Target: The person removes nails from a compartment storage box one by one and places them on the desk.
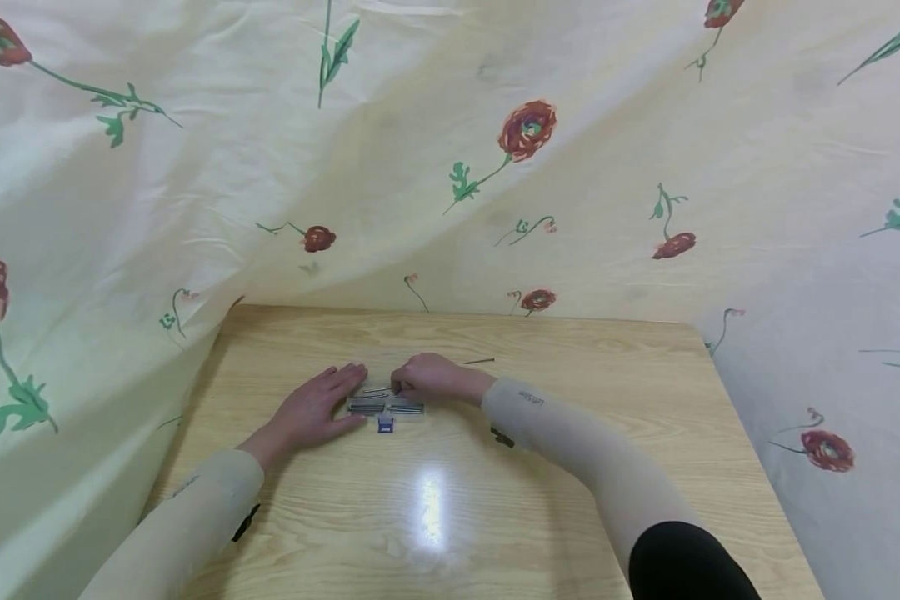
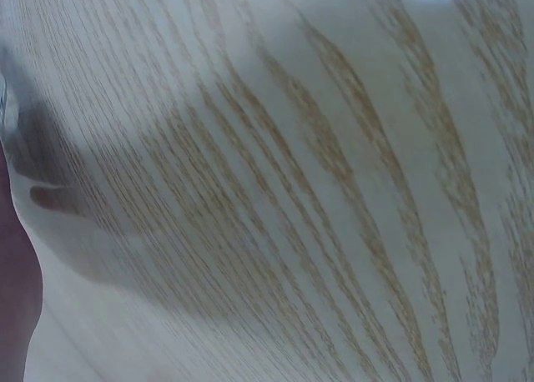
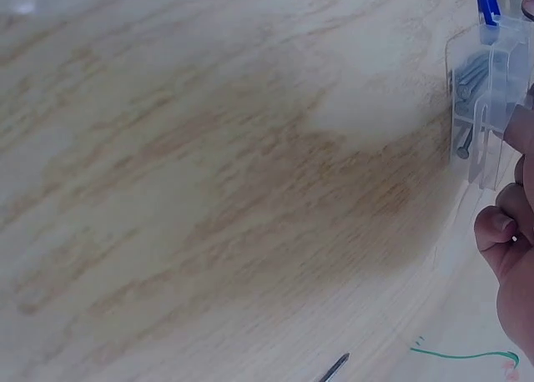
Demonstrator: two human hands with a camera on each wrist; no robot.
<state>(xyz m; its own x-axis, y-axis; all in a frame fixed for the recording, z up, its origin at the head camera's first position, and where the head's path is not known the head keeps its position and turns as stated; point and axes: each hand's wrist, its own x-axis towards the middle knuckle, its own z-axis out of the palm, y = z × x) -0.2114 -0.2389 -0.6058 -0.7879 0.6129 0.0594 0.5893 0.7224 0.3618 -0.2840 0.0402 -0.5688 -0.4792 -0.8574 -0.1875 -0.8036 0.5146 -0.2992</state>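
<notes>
A small clear plastic compartment box [image 1: 386, 409] with a blue latch [image 1: 386, 425] at its front sits on the table, showing several grey nails [image 3: 474, 77] inside. My left hand [image 1: 318, 407] lies at the box's left side, fingers extended and thumb spread toward its front corner; only a sliver of that hand [image 2: 21, 290] shows in the left wrist view. Over the back right of the box, my right hand [image 1: 435, 377] reaches down with curled fingers [image 3: 496, 223]. Whether its fingertips pinch a nail I cannot tell.
A loose nail [image 1: 480, 361] lies on the wooden table [image 1: 570, 467] behind my right wrist. Pale cloth [image 1: 420, 167] with a flower print hangs around the back and sides of the table. Light glares on the tabletop in front of the box.
</notes>
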